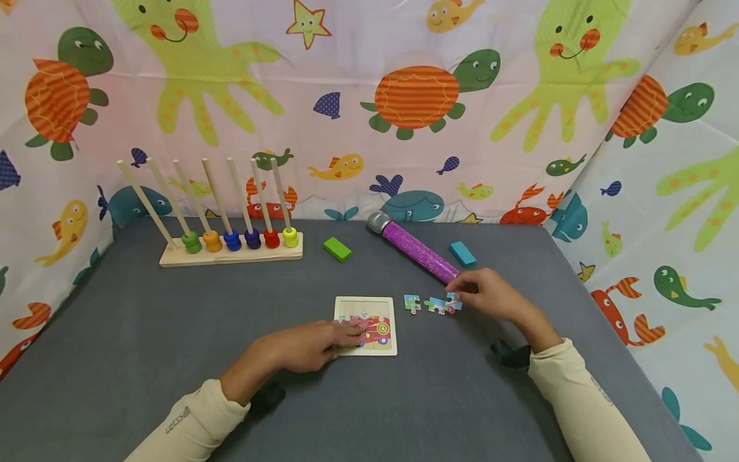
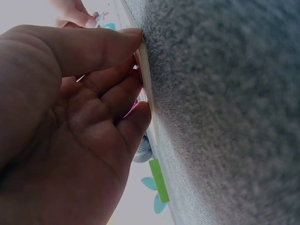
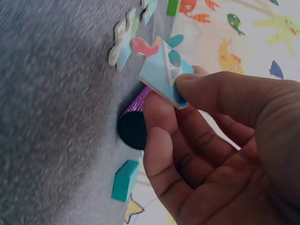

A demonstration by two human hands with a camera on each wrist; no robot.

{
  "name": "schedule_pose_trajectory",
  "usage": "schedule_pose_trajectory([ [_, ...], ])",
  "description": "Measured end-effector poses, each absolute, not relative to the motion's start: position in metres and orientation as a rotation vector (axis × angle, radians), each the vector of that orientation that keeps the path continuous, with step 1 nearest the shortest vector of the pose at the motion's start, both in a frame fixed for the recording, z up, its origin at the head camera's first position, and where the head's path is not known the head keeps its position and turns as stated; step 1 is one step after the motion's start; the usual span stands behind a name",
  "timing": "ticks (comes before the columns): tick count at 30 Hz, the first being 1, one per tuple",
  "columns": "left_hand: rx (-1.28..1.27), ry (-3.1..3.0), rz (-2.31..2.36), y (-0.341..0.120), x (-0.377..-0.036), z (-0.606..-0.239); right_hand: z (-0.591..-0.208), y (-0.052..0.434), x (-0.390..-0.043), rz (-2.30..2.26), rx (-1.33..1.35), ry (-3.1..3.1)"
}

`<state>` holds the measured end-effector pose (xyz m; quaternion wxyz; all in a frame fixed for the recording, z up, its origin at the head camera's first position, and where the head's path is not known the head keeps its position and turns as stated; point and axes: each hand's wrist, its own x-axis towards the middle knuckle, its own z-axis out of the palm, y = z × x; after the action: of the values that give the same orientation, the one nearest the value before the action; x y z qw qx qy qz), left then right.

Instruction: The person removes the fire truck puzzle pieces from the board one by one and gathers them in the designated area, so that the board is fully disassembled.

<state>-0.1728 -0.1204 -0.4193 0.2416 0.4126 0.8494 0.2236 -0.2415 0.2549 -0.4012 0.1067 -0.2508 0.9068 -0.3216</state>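
My left hand [image 1: 308, 346] rests on a small wooden jigsaw tray [image 1: 394, 327], its fingers lying over a red vehicle picture [image 1: 376, 328]. In the left wrist view the thumb touches the tray's edge [image 2: 149, 89]. Right of the tray, my right hand [image 1: 487, 294] pinches a jigsaw piece [image 3: 164, 77] between thumb and fingers. The piece is light blue with a red knob and is held tilted above the cloth. Close by lie loose jigsaw pieces [image 1: 412, 303]; the right wrist view shows one loose piece [image 3: 124, 42] beyond the held one.
Behind the right hand lies a purple glittery microphone [image 1: 420, 251]. A blue block [image 1: 462, 254] and a green block [image 1: 337, 249] flank it. At the back left stands a wooden peg rack [image 1: 231, 256] with coloured rings. A patterned curtain [image 1: 346, 128] borders the grey table [image 1: 173, 333].
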Motion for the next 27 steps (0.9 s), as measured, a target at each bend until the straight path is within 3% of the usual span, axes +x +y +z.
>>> schedule_pose_trajectory([
  [27, 1.134, 2.316, 0.614, -0.119, -0.172, -0.419, -0.413, 0.267, -0.243, -0.761, -0.716, 2.711],
])
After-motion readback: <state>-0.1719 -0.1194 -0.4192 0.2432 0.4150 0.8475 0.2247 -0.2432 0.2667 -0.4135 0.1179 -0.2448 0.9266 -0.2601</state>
